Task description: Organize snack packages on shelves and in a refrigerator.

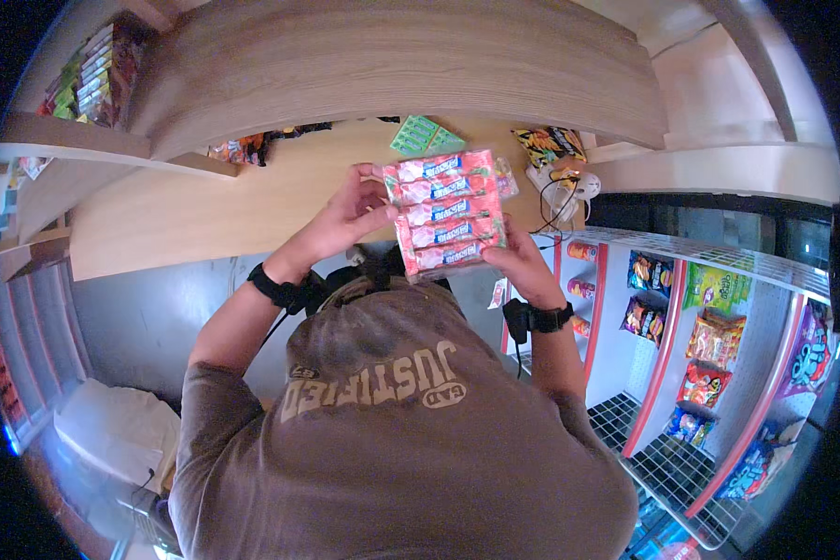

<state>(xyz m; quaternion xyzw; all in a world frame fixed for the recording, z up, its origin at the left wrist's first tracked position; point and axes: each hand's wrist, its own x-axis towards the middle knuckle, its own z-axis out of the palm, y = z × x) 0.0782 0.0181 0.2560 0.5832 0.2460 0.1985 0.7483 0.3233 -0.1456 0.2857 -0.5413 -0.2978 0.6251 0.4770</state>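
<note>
Both hands hold a clear-wrapped pack of red and pink candy sticks (448, 210) above the wooden counter (287, 210). My left hand (357, 213) grips its left edge, thumb on the front and fingers at the upper corner. At the lower right corner my right hand (521, 255) pinches the pack, its thumb on the front. Green packs (420, 136) lie on the counter just beyond it. Another small wrapped pack (506, 178) is partly hidden behind the held one. Each wrist wears a black strap.
Black and orange snack bags (547, 143) lie by a white power strip with cables (556, 189) at the counter's right end. A curved-looking wooden shelf (406, 63) overhangs the back. Wire racks with snack bags (717, 336) stand right. More snack packs (241, 149) sit back left.
</note>
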